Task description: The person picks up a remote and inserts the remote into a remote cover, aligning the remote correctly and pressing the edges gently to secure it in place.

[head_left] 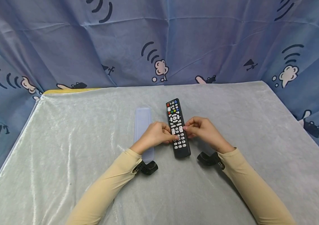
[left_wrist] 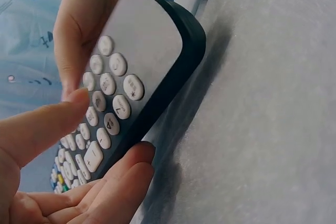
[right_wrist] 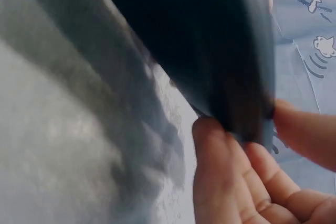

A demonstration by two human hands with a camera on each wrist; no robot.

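Note:
Between both hands a black remote control (head_left: pixel 180 147) with white and a few coloured buttons is held above the cloth, its shadow falling below it in the left wrist view. My left hand (head_left: pixel 157 135) grips its left edge, thumb on the lower buttons and fingers beneath. On the opposite edge, my right hand (head_left: pixel 203 130) pinches the remote between thumb and fingers; the right wrist view shows the dark underside (right_wrist: pixel 210 51), blurred. Left of it lies a translucent, pale remote cover (head_left: pixel 142 120) on the cloth, partly hidden by my left hand and wrist.
A pale grey velvety cloth (head_left: pixel 72 140) covers the table. A blue patterned curtain (head_left: pixel 204 40) hangs behind and along the sides. A yellow strip (head_left: pixel 72 91) shows at the back left edge. Black wrist devices (head_left: pixel 148 168) sit on both sleeves.

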